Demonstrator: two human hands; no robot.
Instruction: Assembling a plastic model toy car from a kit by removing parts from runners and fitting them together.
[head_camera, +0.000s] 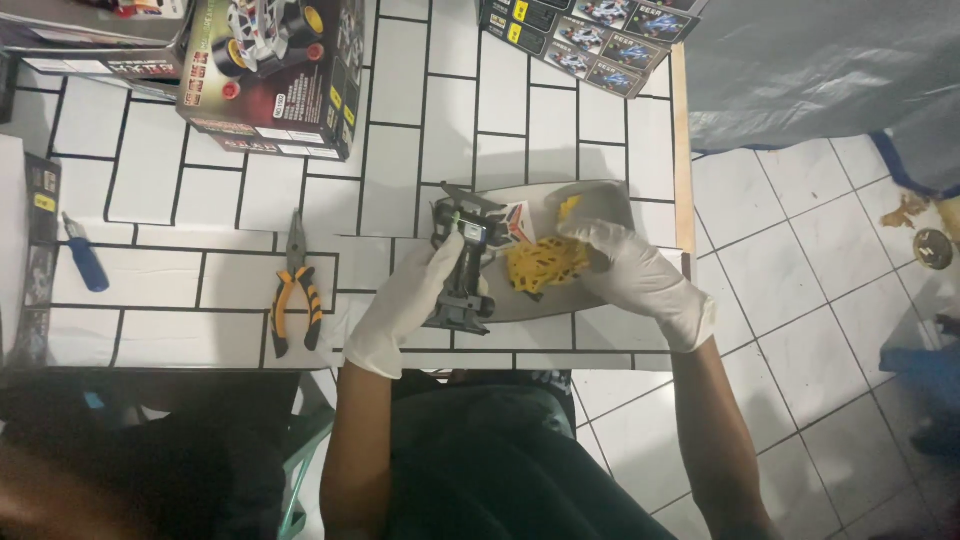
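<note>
My left hand (408, 300), in a white glove, grips a dark grey model car chassis (462, 262) and holds it just above the table. My right hand (630, 272), also gloved, pinches a yellow plastic parts frame (545, 264) right beside the chassis. Both sit over a grey tray-like sheet (545, 302) near the table's right edge.
Orange-handled pliers (296, 285) lie left of my hands, and a blue-handled screwdriver (85, 258) lies farther left. A model kit box (270, 75) stands at the back, with a printed leaflet (590, 35) at the top right. The table edge (682, 150) borders a tiled floor.
</note>
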